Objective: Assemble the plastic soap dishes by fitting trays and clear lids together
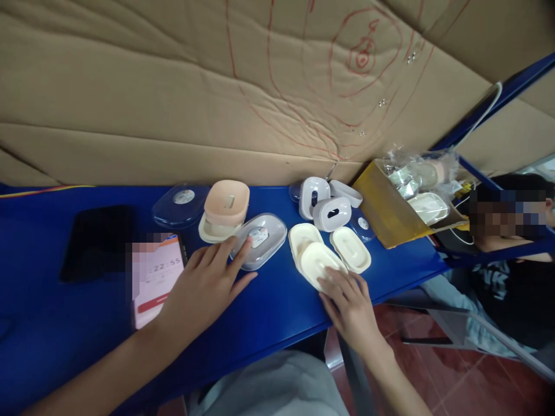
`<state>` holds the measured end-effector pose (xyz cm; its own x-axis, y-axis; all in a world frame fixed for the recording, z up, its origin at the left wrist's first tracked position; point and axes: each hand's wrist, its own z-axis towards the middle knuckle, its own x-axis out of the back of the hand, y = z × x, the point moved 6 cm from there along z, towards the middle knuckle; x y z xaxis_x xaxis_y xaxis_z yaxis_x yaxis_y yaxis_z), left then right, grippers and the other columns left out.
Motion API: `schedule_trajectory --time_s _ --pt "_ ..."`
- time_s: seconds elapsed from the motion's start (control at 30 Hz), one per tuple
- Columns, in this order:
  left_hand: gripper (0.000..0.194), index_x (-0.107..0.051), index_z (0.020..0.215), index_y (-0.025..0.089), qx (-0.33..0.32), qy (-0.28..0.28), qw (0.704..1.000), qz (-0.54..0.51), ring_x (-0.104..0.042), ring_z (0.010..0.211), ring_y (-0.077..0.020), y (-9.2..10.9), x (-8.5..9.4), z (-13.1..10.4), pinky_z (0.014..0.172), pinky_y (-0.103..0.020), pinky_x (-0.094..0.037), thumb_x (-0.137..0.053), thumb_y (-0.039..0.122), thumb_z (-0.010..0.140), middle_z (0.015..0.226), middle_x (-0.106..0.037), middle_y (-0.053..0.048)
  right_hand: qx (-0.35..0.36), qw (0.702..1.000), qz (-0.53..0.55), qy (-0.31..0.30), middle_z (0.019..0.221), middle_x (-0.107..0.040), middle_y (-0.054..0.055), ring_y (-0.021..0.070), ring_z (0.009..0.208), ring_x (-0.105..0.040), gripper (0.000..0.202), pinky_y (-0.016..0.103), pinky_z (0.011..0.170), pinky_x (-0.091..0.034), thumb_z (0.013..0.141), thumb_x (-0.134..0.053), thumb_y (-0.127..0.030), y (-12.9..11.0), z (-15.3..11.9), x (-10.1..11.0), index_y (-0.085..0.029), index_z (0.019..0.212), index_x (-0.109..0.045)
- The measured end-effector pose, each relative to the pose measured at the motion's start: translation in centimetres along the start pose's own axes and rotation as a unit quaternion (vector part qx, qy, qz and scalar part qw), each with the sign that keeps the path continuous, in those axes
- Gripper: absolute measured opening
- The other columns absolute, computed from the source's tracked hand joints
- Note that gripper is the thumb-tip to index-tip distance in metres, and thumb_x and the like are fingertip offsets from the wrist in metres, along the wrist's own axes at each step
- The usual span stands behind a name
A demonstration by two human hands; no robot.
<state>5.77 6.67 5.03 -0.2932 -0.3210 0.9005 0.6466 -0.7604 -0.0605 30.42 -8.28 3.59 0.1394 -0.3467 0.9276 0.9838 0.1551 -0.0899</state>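
Observation:
My left hand (210, 271) reaches over the table with its fingers stretched out. Its fingertips lie at the near left edge of a clear plastic lid (271, 242) with a round sticker. Behind them, a peach box (228, 199) rests on a cream tray (208, 231). In my right hand (350, 300) is the near edge of a cream oval tray (318, 263), thumb at the rim and fingers over the top. That tray overlaps a second cream tray (301, 234). Beside them lies another cream tray (352, 249).
White boxes (333, 214) with oval slots stand at the back, near a clear lid (363, 225). A yellow-brown carton (381, 202) holds bagged parts. Left are a lit phone (158, 277), a black device (97, 242) and another clear lid (180, 208). A person (503, 277) sits at the right.

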Motion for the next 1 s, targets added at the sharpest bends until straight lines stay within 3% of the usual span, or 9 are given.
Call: schedule_trajectory --time_s 0.1,0.17,0.27,0.37,0.53,0.67,0.77,0.9,1.0 --pt "0.062 -0.044 0.162 0.005 0.011 -0.001 1.0 0.002 -0.072 0.116 -0.0477 1.4 1.1 0.7 0.088 -0.062 -0.06 -0.047 0.043 0.114 0.148 -0.063 -0.031 0.048 0.998 0.046 -0.017 0.145 -0.074 0.012 0.0295 0.134 -0.07 0.033 0.055 0.113 -0.054 0.108 -0.058 -0.017 -2.4 -1.6 0.1 -0.025 0.138 -0.071" --pt "0.063 -0.044 0.164 0.008 0.006 0.013 1.0 -0.018 -0.071 0.12 -0.0454 3.0 2.3 0.1 0.09 -0.059 -0.059 -0.045 0.046 0.114 0.153 -0.061 -0.029 0.089 0.993 0.078 -0.03 0.143 -0.075 0.011 0.028 0.134 -0.069 0.033 0.053 0.114 -0.055 0.108 -0.058 -0.018 -3.8 -1.8 -0.2 -0.025 0.138 -0.071" --pt "0.052 -0.058 0.154 0.018 -0.07 0.012 0.994 -0.078 -0.07 0.123 -0.0369 6.1 3.2 -2.5 0.098 -0.052 -0.057 -0.044 0.051 0.115 0.152 -0.065 -0.019 0.153 0.977 0.145 -0.029 0.143 -0.075 0.01 0.0252 0.135 -0.068 0.028 0.048 0.116 -0.054 0.113 -0.056 -0.029 -4.9 -1.0 -0.9 -0.022 0.136 -0.071" --pt "0.039 -0.07 0.136 0.02 -0.095 -0.007 0.991 -0.091 -0.069 0.126 -0.0318 7.4 3.0 -5.6 0.104 -0.047 -0.052 -0.046 0.044 0.116 0.141 -0.072 -0.014 0.133 0.976 0.174 -0.003 0.151 -0.07 0.012 0.0265 0.142 -0.063 0.037 0.047 0.118 -0.052 0.117 -0.047 -0.035 -3.8 1.1 -1.7 -0.021 0.146 -0.065" --pt "0.038 -0.074 0.119 0.022 -0.093 -0.015 0.992 -0.088 -0.068 0.123 -0.0265 6.1 2.4 -7.4 0.103 -0.043 -0.047 -0.036 0.015 0.115 0.123 -0.078 -0.008 0.028 0.995 0.089 0.039 0.153 -0.068 0.013 0.0329 0.142 -0.063 0.043 0.054 0.117 -0.049 0.113 -0.057 -0.036 1.6 5.3 -1.6 -0.025 0.154 -0.061" --pt "0.024 -0.073 0.11 0.022 -0.103 -0.027 0.987 -0.116 -0.068 0.112 -0.0272 4.6 1.5 -5.8 0.095 -0.041 -0.047 -0.049 0.019 0.113 0.112 -0.076 -0.006 -0.039 0.996 -0.015 0.074 0.149 -0.07 0.018 0.0384 0.139 -0.063 0.042 0.057 0.114 -0.048 0.112 -0.058 -0.038 6.8 9.2 -1.5 -0.018 0.149 -0.065" --pt "0.005 -0.071 0.108 0.021 -0.123 -0.053 0.983 -0.128 -0.068 0.106 -0.0275 3.8 0.4 -4.3 0.092 -0.04 -0.048 -0.07 0.025 0.106 0.106 -0.074 -0.005 -0.032 0.997 -0.049 0.056 0.13 -0.079 0.014 0.0347 0.123 -0.072 0.029 0.055 0.109 -0.05 0.114 -0.055 -0.032 8.7 11.6 -2.4 -0.021 0.134 -0.073" --pt "0.01 -0.069 0.109 0.022 -0.142 -0.078 0.974 -0.157 -0.069 0.104 -0.0259 2.9 -0.5 -3.7 0.092 -0.039 -0.052 -0.076 0.026 0.102 0.108 -0.074 -0.005 -0.015 0.996 -0.046 0.073 0.118 -0.084 0.01 0.0278 0.107 -0.077 0.027 0.051 0.107 -0.049 0.116 -0.051 -0.028 7.4 11.5 -1.5 -0.022 0.129 -0.073" --pt "0.015 -0.069 0.123 0.023 -0.154 -0.07 0.97 -0.177 -0.07 0.113 -0.0262 2.3 -0.6 -4.3 0.098 -0.04 -0.056 -0.065 0.025 0.108 0.119 -0.074 -0.007 0.038 0.991 -0.031 0.128 0.125 -0.083 0.008 0.0249 0.115 -0.076 0.027 0.049 0.114 -0.043 0.114 -0.056 -0.019 2.9 8.8 0.8 -0.024 0.137 -0.069"
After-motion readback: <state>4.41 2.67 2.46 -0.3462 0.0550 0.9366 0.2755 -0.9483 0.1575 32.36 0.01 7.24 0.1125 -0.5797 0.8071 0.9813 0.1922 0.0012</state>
